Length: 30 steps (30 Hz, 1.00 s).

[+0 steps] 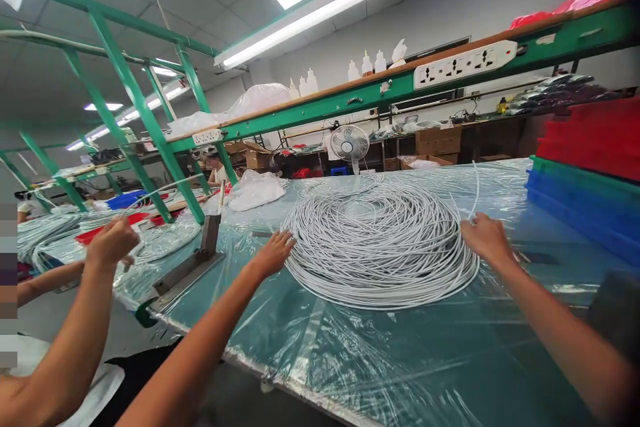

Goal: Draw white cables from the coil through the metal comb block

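A large flat coil of pale grey cable (380,260) lies on the plastic-covered table. At its left edge is my left hand (274,253), fingers loosely extended against the outer loops. On the opposite side my right hand (484,239) is closed, thumb and fingers pinched around a loose cable end (476,188) that sticks up above the coil. Part of what lies under the right hand's fingers is hidden.
To the left, a co-worker's hand (114,240) is raised near a metal lever cutter (200,257) at the table edge. Stacked red, green and blue bins (580,193) stand at right. A green shelf beam (320,117) with sockets crosses above; a plastic bag (256,191) lies behind.
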{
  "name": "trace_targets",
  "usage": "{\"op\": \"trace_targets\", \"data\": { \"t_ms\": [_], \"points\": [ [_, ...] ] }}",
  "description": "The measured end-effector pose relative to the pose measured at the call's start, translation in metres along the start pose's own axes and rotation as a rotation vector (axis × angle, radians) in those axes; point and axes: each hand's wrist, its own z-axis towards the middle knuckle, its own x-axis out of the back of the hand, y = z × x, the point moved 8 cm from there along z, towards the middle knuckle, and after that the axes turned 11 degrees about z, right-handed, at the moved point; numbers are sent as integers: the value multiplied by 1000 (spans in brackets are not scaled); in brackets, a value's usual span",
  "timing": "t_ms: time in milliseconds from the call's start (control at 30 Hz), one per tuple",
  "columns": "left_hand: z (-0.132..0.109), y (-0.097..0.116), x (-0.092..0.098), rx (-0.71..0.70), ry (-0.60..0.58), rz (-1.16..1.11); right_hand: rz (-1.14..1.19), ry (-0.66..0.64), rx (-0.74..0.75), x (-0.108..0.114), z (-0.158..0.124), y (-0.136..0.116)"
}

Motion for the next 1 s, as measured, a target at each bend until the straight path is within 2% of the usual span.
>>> {"op": "trace_targets", "data": {
  "t_ms": [67, 133, 167, 200, 233, 300, 367, 400, 467, 533, 600, 633, 700, 833, 900, 1000],
  "points": [
    [11, 39, -1, -14, 26, 12, -119, 58, 23, 6, -13, 14],
    [-6, 92, 17, -59, 98, 0, -152, 105, 48, 10, -32, 28],
    [-23, 117, 34, -88, 163, -18, -166, 102, 71, 9, -41, 33],
    [-43, 137, 60, -130, 290, -70, -175, 83, 98, 5, -49, 37],
    [-64, 148, 87, -118, 416, -113, -179, 53, 125, 1, -56, 41],
    [-98, 138, 137, 27, 594, -124, -178, 4, 189, -9, -65, 42],
    [-113, 107, 166, 198, 583, -18, -165, -20, 260, -16, -71, 37],
    [-115, 91, 170, 242, 518, 54, -158, -27, 299, -19, -74, 33],
    [-112, 71, 155, 208, 321, 162, -143, -57, 364, -24, -79, 25],
    [-111, 71, 120, 87, 94, 180, -121, -97, 393, -28, -85, 20],
    [-117, 90, 86, -30, -52, 114, -111, -121, 403, -31, -90, 19],
    [-121, 103, 76, -73, -63, 54, -108, -132, 404, -33, -91, 19],
    [-125, 131, 74, -135, 27, -96, -82, -155, 399, -37, -93, 18],
    [-119, 177, 103, -253, 291, -359, 11, -226, 389, -50, -102, 10],
    [-101, 196, 114, -285, 335, -410, -22, -255, 389, -58, -109, 4],
    [-53, 228, 123, -316, 344, -424, -95, -349, 406, -74, -125, -4]
  ]
}}
